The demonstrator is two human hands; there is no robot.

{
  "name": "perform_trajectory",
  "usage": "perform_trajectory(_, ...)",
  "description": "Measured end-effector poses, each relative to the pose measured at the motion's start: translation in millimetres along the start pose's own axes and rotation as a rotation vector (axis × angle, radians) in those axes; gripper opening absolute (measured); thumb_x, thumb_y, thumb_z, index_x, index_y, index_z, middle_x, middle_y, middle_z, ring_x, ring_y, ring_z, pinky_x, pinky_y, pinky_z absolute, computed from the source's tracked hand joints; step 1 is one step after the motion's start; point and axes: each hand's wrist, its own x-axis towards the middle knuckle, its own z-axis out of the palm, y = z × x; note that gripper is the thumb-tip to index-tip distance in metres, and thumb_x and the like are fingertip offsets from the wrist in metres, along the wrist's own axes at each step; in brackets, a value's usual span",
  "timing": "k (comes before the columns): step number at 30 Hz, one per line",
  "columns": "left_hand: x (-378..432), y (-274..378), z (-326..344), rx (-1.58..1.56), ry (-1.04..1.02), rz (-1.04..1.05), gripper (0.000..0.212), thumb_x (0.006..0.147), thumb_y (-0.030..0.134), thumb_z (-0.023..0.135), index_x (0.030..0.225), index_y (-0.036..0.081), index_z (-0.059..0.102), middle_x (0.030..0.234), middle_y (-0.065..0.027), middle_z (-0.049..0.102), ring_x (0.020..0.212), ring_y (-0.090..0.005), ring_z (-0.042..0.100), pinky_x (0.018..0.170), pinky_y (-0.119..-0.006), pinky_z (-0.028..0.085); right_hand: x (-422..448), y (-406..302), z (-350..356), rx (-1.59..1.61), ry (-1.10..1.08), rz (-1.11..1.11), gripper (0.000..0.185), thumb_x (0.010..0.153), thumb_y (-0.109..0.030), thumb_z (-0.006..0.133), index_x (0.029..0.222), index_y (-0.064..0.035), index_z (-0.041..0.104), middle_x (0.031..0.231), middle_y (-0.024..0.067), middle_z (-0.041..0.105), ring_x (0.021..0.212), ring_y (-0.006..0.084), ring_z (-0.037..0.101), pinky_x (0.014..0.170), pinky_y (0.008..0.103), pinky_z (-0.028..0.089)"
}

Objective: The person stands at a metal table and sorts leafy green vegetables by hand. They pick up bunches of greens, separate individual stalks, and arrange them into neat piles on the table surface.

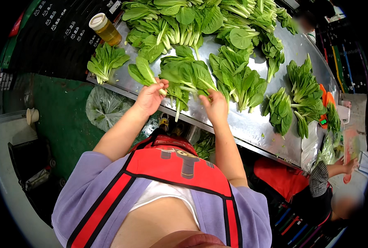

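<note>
A small leafy green (143,72) with a pale stalk is pinched between the thumb and fingers of my left hand (153,94), above the table's near edge. My right hand (215,105) has its thumb and fingers at the stem ends of a bunch of leafy greens (188,73); whether it grips a stem I cannot tell. Loose leaves (178,96) lie between my hands, some hanging over the metal edge. Beyond them, a large heap of leafy greens (184,28) covers the far part of the stainless steel table (249,127).
A lidded jar of amber liquid (106,31) stands by a small bunch (106,62) at the left. More bunches (278,111) and an orange device (324,102) sit at the right. A clear plastic bag (105,107) is on the green floor. A co-worker's arm (335,170) reaches in at right.
</note>
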Motion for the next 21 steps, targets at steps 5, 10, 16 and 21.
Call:
perform_trajectory(5,3.7,4.5,10.2,0.039,0.022,-0.095,0.011,0.087,0.019,0.055,0.080,0.011,0.052,0.088,-0.0029,0.058,0.078,-0.0116,0.055,0.069,-0.026,0.045,25.1,32.0,-3.3,-0.471,0.050,-0.129,0.032,0.071,-0.023,0.066,0.097,-0.0041,0.060,0.084,0.0111,0.061,0.080,0.0291,0.057,0.070,0.0389,0.044)
perform_trajectory(10,-0.6,-4.7,15.0,0.025,-0.059,-0.147,0.031,0.091,0.034,0.045,0.081,0.008,0.057,0.085,-0.0033,0.059,0.073,-0.0107,0.055,0.065,-0.025,0.044,30.0,13.5,-42.9,-0.110,-0.005,0.024,0.024,0.073,-0.015,0.066,0.093,-0.0004,0.062,0.084,0.0104,0.063,0.081,0.0255,0.058,0.072,0.0356,0.045)
perform_trajectory(16,-4.8,-18.9,41.3,0.261,-0.184,-0.101,0.036,0.092,0.037,0.042,0.108,0.006,0.054,0.094,-0.0019,0.059,0.081,-0.0093,0.053,0.071,-0.023,0.043,5.8,-17.3,-55.2,0.928,-0.049,0.342,0.026,0.082,-0.012,0.061,0.102,0.0057,0.058,0.091,0.0068,0.062,0.080,0.0095,0.055,0.074,0.0225,0.043)
perform_trajectory(21,-10.1,-32.8,79.0,0.299,-0.173,-0.045,0.035,0.084,0.030,0.059,0.107,0.004,0.056,0.100,-0.0033,0.059,0.087,-0.0117,0.053,0.076,-0.024,0.042,-9.7,-51.1,-39.9,1.189,-0.063,0.243,0.020,0.082,-0.010,0.061,0.096,0.0025,0.056,0.087,0.0053,0.062,0.073,0.0096,0.055,0.069,0.0229,0.044)
